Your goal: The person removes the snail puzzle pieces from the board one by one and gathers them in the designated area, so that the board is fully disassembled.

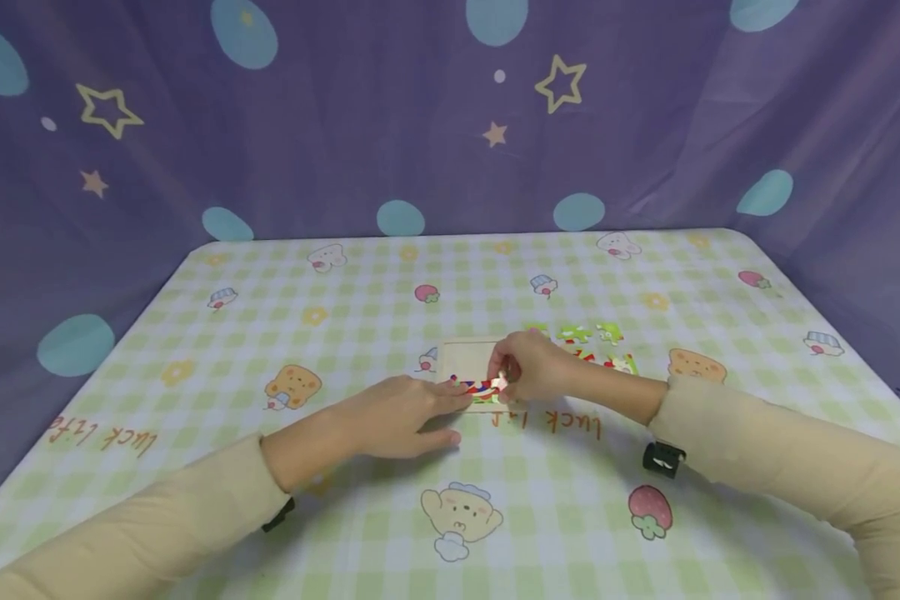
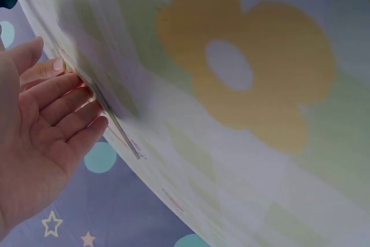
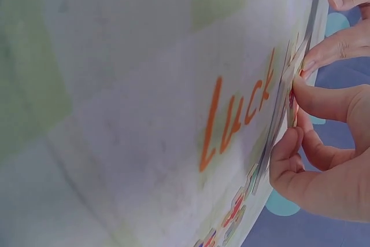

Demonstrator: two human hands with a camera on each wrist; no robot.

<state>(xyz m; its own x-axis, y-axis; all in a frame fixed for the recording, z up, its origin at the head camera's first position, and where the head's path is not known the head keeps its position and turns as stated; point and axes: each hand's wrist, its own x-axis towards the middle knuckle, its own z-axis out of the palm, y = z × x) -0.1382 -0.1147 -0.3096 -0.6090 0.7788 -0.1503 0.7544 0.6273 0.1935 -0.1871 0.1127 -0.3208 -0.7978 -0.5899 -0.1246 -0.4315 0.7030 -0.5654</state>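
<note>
A shallow puzzle tray lies on the table, its near part filled with colourful jigsaw pieces. My left hand reaches in from the left with straight fingers, its fingertips resting on the pieces at the tray's near left. At the tray's right side my right hand pinches a puzzle piece between thumb and fingers. That same piece shows edge-on in the right wrist view, tilted over the tray. In the left wrist view the left palm is seen from the side, with the tray's edge beside the fingertips.
Several loose puzzle pieces lie right of the tray, partly hidden behind the right hand and forearm. A checked tablecloth with printed pictures covers the table. A purple curtain hangs behind it.
</note>
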